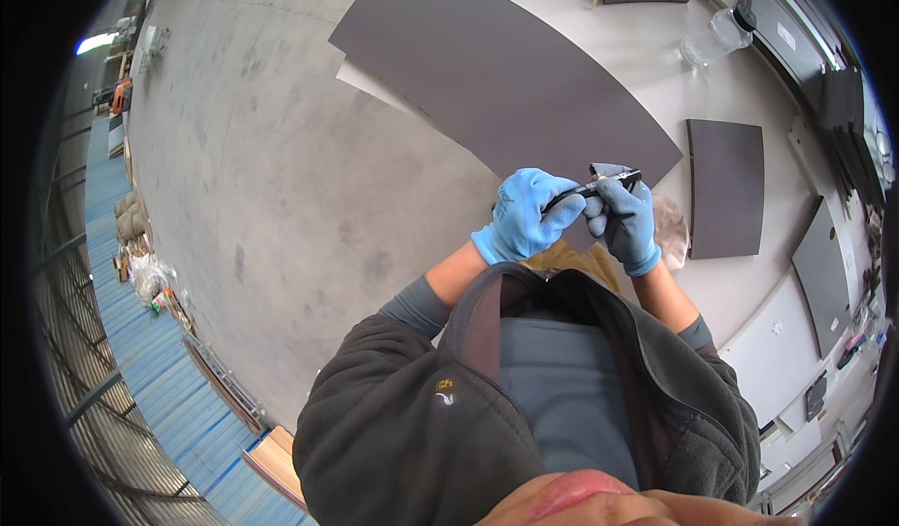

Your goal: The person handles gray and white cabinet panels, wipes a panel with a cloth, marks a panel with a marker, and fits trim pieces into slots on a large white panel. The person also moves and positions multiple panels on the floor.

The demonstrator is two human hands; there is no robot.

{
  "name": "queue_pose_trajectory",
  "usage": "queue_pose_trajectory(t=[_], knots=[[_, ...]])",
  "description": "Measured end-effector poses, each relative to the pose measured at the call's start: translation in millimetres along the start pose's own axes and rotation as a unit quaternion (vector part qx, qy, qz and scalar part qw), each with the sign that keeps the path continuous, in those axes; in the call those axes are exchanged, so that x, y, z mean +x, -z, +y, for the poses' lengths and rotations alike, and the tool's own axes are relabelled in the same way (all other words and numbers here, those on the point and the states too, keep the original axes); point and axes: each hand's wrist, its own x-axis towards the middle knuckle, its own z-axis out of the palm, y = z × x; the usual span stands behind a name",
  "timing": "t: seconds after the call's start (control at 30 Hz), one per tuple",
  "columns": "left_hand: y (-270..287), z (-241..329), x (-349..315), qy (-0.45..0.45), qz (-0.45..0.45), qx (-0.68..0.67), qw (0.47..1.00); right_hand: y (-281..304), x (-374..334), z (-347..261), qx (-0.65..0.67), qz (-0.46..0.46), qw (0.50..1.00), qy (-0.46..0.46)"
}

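Note:
Both my hands wear blue gloves and meet in front of my chest. My left hand (526, 215) grips one end of a slim black pen-like tool (607, 186). My right hand (625, 217) closes around the tool's other end, fingers curled on it. The tool lies roughly level between the two hands, above the edge of a large dark grey panel (496, 67) lying on the concrete floor. My grey fleece jacket fills the lower part of the view.
A smaller dark panel (726, 187) lies on the floor to the right, and more dark panels (824, 273) lean further right. A clear plastic bottle (712, 39) stands at the top right. Stacked materials and blue sheeting line the left edge.

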Motion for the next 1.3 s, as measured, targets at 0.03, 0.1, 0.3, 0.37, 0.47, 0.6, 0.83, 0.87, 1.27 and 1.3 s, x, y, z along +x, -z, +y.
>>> queue_pose_trajectory(t=[0.03,0.1,0.3,0.37,0.47,0.6,0.83,0.87,1.27,1.3], knots=[[-5.9,6.9,0.9,0.117,0.020,-0.107,0.987,3.1,-0.8,-2.7,0.009,-0.001,1.000,-0.002],[-24.1,25.3,0.0,0.354,0.043,-0.310,0.881,9.6,-2.4,-8.8,-0.021,-0.001,1.000,0.008],[-38.2,36.3,11.9,0.492,-0.038,-0.330,0.805,32.2,-13.0,-20.1,-0.047,-0.016,0.999,-0.002],[-47.8,42.9,18.8,0.494,-0.037,-0.301,0.815,43.0,-14.1,-22.2,-0.023,-0.003,1.000,-0.016],[-69.4,53.6,32.5,0.446,-0.057,-0.292,0.844,67.2,-10.6,-28.2,0.020,0.044,0.999,0.003],[-98.3,61.7,43.2,0.356,-0.092,-0.311,0.876,107.4,-9.4,-39.0,0.045,0.082,0.995,0.034],[-138.7,64.6,52.9,0.364,-0.101,-0.324,0.867,155.9,-24.5,-46.9,0.076,0.148,0.985,0.042],[-147.1,64.6,53.4,0.367,-0.106,-0.317,0.868,160.1,-26.3,-45.7,0.082,0.134,0.987,0.037],[-219.4,40.0,56.0,0.323,-0.232,-0.275,0.875,315.6,-56.3,-55.3,0.041,0.303,0.952,0.017],[-218.0,39.5,56.4,0.338,-0.240,-0.282,0.865,346.4,-63.7,-67.5,0.033,0.343,0.938,0.044]])
